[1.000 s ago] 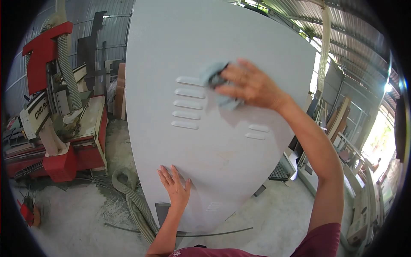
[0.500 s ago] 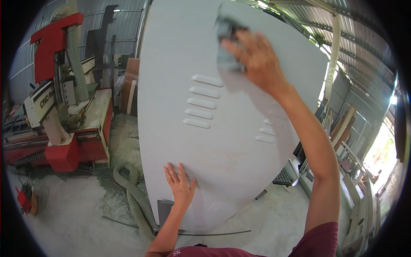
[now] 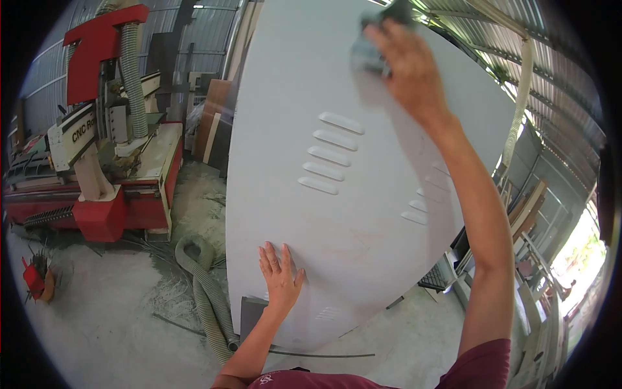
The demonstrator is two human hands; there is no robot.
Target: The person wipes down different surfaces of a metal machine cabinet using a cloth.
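Note:
A tall pale-grey panel (image 3: 278, 214) with raised louvre slots (image 3: 329, 155) stands upright before me. Near its top edge, my right hand (image 3: 414, 74) is closed around a grey rag (image 3: 372, 55), which is pressed to the surface and blurred by motion. Part of the rag is hidden behind my fingers. Lower down, my left hand (image 3: 280, 275) lies flat on the panel, its fingers spread and nothing in it.
On the left stands a red and white CNC router (image 3: 97, 162). A ribbed hose (image 3: 210, 298) lies on the concrete floor, near a thin dark strip (image 3: 324, 354). Boards (image 3: 528, 207) lean at the right, and a red pot (image 3: 34, 280) sits far left.
My right hand has moved the rag up toward the panel's top edge. My left hand stays flat in place. The whole view has shifted, so things appear farther right.

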